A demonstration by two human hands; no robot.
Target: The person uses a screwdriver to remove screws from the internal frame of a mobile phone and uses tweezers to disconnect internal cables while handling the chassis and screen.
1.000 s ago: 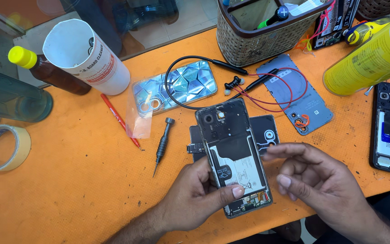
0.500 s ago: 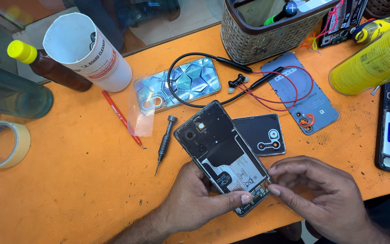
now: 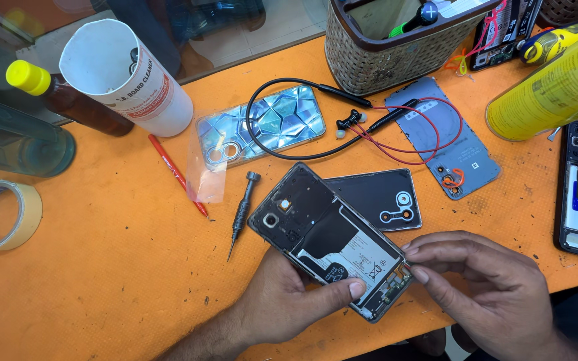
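Nearest to the camera, the left hand (image 3: 282,304) holds the opened phone (image 3: 332,242) from below — the thumb lies across its lower end and the other fingers are closed under the body, so the phone is lifted a little above the orange table (image 3: 102,281). Its long axis runs diagonal, from the camera end at upper left down to the connector end at lower right. That lower right end points straight to the right hand (image 3: 486,287), whose fingertips (image 3: 415,257) are pinched together and touch the phone's edge there; if they hold some small part, I cannot tell. So the right hand is the nearer one to the working end.

Just behind the phone lies a black back cover (image 3: 382,197), and left of it a small screwdriver (image 3: 241,214). Farther — a red pen (image 3: 176,174) and black earphones (image 3: 316,120).
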